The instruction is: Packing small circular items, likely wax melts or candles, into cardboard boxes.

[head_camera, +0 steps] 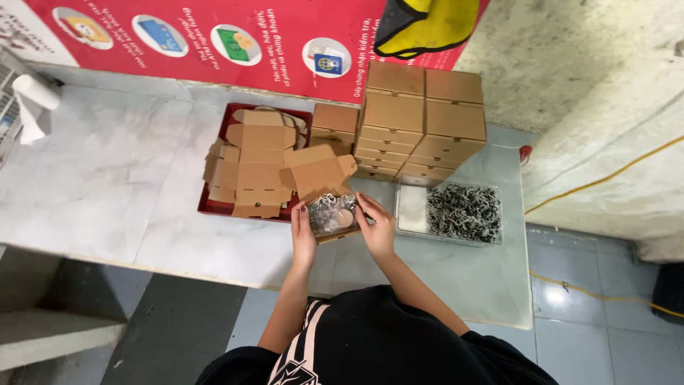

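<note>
This looks like a small packing workshop, set up in a plain back room or garage. A white marble-patterned worktable [107, 178] fills the middle of the frame against a rough bare concrete wall [570, 64] at upper right. Finished brown cardboard boxes [420, 121] stand stacked at upper centre; a red tray [206, 207] of flat unfolded brown cardboard blanks [249, 167] lies beside them. A clear plastic tub [413, 210] holds dark small parts in bulk. A yellow cable [605, 178] trails across the wall and grey tiled floor [605, 342].
</note>
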